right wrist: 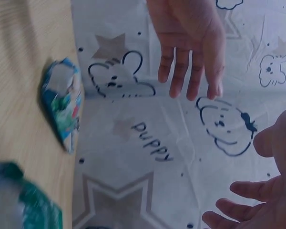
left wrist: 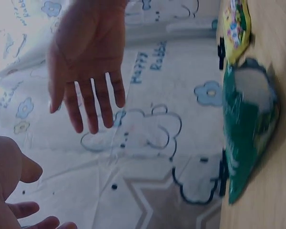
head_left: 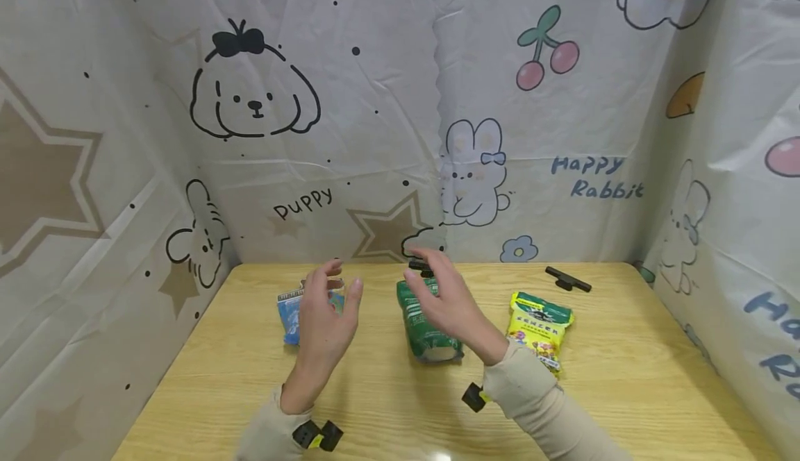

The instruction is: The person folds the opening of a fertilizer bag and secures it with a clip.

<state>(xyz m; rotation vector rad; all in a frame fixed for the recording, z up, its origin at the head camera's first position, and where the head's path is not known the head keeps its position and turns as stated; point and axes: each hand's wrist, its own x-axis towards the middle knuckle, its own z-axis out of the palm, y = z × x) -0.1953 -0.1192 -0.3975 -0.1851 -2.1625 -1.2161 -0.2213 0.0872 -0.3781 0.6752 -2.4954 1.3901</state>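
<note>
My left hand (head_left: 328, 322) is held above the table with its fingers loosely extended, in front of a blue packet (head_left: 290, 321) that it partly covers in the head view. Facing it, my right hand (head_left: 451, 301) hovers over a green bag (head_left: 417, 325), apart from it, fingers spread. Neither hand holds anything. To the right lies a yellow and green packet (head_left: 537, 329) with flower pictures, close to my right wrist in the head view. In the left wrist view, the green bag (left wrist: 245, 124) lies on the tabletop, well away from both palms.
A black bar-shaped stand (head_left: 567, 279) sits at the back right of the wooden table (head_left: 625, 378). Another black piece (head_left: 420, 265) shows behind the green bag. Printed cloth (head_left: 375, 100) hangs around the back and sides. Small black devices (head_left: 319, 435) are strapped at the wrists.
</note>
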